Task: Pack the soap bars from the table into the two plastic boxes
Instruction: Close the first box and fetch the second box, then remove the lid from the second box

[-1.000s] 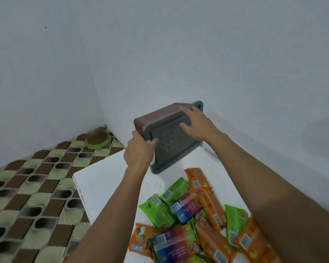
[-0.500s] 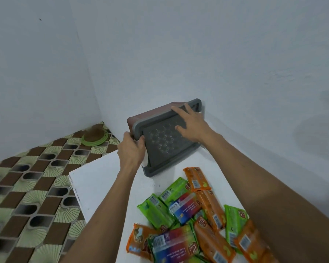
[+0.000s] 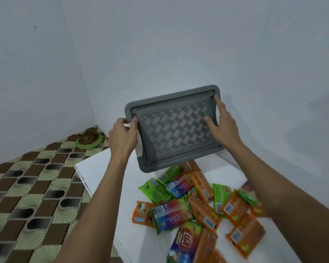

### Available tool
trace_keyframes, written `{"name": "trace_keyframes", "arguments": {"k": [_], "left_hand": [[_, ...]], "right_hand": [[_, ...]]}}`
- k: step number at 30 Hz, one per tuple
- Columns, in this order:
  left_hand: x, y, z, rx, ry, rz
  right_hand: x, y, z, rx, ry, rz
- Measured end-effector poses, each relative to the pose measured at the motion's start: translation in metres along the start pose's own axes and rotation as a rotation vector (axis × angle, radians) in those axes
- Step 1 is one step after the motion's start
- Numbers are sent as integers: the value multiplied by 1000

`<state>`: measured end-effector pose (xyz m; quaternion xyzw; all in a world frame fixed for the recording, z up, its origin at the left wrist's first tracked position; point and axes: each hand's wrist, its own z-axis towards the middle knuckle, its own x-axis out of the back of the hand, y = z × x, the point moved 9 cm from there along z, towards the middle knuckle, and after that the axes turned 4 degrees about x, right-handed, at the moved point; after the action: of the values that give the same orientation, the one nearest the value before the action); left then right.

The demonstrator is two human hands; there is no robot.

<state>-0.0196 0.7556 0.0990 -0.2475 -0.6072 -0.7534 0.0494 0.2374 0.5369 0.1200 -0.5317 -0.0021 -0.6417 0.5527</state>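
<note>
Item under handling: one plastic box (image 3: 176, 128), grey, held up over the far end of the white table (image 3: 101, 168). It is tilted, and its basket-weave patterned face is turned toward the camera. The body behind that face is hidden. Whether the lower rim touches the table cannot be told.

Left hand (image 3: 122, 138): at the 9 o'clock edge of the box. The fingers are curled round the short side, with the thumb laid over the front rim. This is a firm grip.

Right hand (image 3: 224, 126): at the 3 o'clock edge. The forefinger lies straight along the rim toward the 1 o'clock corner. The thumb is spread wide onto the patterned face. The other fingers are out of sight past the rim, so how they lie cannot be told.

Soap bars (image 3: 196, 204): a loose heap of wrapped bars on the table, at 6 o'clock from the box and between the two forearms. The wrappers are orange, green and multicoloured. Several bars overlap, and the far ones lie just under the lower rim of the box. None is seen in the box.

Surroundings: a patterned tile floor (image 3: 27, 196) at 9 o'clock of the table. A green ring (image 3: 89, 141) holding a brown object sits in the corner of the room at 10 o'clock. Plain pale walls (image 3: 179, 44) stand behind.
</note>
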Motion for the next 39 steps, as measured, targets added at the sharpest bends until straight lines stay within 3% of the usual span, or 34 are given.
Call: {"name": "trace_keyframes", "arguments": {"k": [3, 9, 16, 27, 39], "left_hand": [[1, 19, -20, -22, -4, -33], [-35, 60, -93, -169, -178, 38], [-85, 67, -203, -278, -337, 192], [-130, 93, -348, -467, -635, 383], [-136, 75, -483, -523, -765, 321]], "right_hand": [[37, 7, -36, -53, 70, 11], [111, 44, -131, -282, 158, -61], [183, 75, -259, -510, 131, -176], [269, 96, -438, -621, 153, -240], [343, 99, -583, -757, 248, -329]]}}
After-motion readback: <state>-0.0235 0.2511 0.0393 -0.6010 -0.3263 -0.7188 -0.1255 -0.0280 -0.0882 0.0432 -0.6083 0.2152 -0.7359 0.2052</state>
